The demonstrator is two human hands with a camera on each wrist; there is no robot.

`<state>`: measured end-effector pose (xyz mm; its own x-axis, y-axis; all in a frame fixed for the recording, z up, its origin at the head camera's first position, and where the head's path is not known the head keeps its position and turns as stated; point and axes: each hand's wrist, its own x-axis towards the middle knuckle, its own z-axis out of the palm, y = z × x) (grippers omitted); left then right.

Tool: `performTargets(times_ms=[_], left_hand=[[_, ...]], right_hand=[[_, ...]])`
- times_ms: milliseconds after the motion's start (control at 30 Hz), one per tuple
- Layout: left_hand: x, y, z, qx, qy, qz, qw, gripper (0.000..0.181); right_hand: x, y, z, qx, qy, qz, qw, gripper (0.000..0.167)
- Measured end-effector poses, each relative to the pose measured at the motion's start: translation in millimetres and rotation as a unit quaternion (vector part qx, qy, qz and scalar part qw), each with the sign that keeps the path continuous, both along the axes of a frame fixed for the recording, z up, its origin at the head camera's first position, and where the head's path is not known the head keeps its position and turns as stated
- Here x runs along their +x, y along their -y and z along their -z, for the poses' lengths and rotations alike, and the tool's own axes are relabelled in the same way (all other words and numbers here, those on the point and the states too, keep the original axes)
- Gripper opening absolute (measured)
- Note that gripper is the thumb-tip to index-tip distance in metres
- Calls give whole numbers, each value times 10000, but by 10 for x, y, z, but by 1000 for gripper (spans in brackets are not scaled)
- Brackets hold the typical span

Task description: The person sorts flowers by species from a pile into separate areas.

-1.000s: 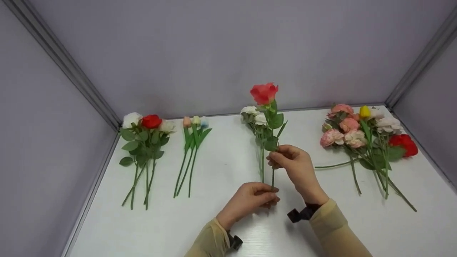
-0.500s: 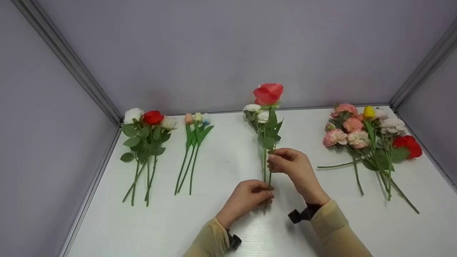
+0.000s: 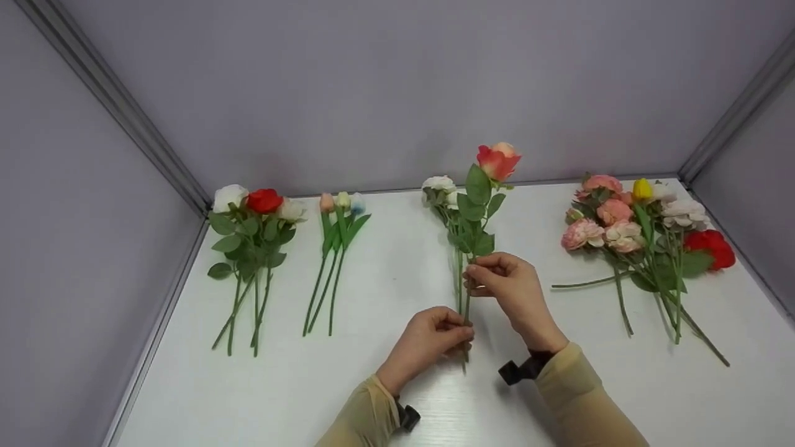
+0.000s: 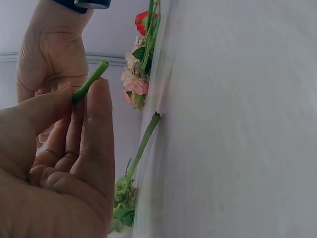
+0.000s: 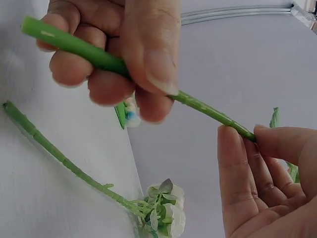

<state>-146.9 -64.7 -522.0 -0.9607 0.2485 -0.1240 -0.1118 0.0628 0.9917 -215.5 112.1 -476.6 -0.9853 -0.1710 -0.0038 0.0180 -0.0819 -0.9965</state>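
A coral-red rose (image 3: 498, 162) with a peach side and green leaves is held up above the white table. My right hand (image 3: 512, 288) pinches its stem below the leaves. Lower down, near the cut end, my left hand (image 3: 428, 341) pinches the same stem (image 5: 208, 110); the right wrist view shows both grips. Behind the rose, white flowers (image 3: 438, 184) lie on the table, partly hidden by its leaves. In the right wrist view the stem of the white flowers (image 5: 69, 163) lies apart from the held one.
White and red roses (image 3: 264, 201) lie at the left. Beside them are several tulips (image 3: 343, 200) in pale colours. A mixed heap at the right holds pink flowers (image 3: 582, 234), a yellow tulip (image 3: 642, 189) and a red flower (image 3: 711, 249). Grey panels (image 3: 397, 93) wall the table.
The rose has turned about its stem, so its peach side and broad leaves now show, and its head has shifted right. My left hand has moved slightly left and up.
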Motion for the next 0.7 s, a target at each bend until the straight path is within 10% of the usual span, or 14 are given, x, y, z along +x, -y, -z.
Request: performTargets(times_ms=[700], left_hand=[[-25,233,-116,-568,-363,-393,9970,23]], right_hand=[[-19,70,107,216,-278,-150,9993,29]])
